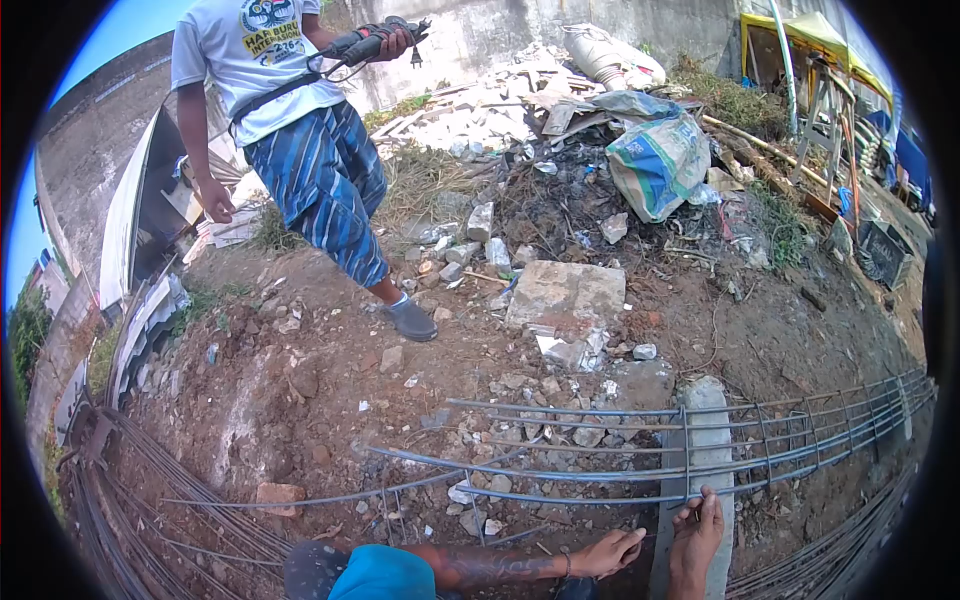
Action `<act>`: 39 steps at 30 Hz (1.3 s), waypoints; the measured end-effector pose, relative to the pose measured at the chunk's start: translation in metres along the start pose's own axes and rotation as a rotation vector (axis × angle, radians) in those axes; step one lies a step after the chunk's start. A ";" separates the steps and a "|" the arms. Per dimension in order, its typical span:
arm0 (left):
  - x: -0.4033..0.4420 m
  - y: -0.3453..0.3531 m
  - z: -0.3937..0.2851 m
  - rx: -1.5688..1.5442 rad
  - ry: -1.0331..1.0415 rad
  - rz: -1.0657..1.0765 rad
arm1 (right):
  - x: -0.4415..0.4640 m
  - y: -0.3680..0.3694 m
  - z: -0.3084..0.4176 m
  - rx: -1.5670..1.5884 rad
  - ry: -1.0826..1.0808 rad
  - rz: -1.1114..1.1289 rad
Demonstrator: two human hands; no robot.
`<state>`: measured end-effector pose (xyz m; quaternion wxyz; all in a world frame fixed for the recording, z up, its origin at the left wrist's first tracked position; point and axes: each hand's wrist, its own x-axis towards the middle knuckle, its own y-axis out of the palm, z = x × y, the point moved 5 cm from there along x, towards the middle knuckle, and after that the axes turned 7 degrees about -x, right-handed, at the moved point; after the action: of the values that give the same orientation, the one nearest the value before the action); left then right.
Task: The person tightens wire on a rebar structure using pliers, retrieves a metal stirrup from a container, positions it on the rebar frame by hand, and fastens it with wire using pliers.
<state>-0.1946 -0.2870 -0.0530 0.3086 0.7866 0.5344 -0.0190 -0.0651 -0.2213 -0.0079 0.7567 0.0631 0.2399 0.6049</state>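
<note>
A cage of long steel rebar [600,475] with square stirrups [768,445] lies across a concrete block [706,420]. My left hand [605,553] reaches in from the left, below the lowest bar, its thumb and fingers pressed together. What it pinches is too small to tell. Close beside it, my right hand [697,535] is raised to the lowest bar near a stirrup, its fingertips closed at the bar. I cannot make out what lies between them. A blue sleeve [385,576] shows at the bottom.
A person [310,150] in patterned blue trousers stands at upper left, holding a dark tool [375,42]. Loose rods [110,500] lie at lower left, more bars [850,540] at lower right. Behind are a concrete slab [567,292], rubble and a sack [658,165].
</note>
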 end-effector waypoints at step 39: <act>-0.020 -0.002 0.015 0.593 0.187 0.134 | -0.007 -0.026 -0.016 -0.336 0.266 0.192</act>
<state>-0.2005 -0.3104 -0.0589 0.0159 0.8740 0.4788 -0.0814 -0.0501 -0.2378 -0.0305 0.6573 -0.1217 0.2263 0.7085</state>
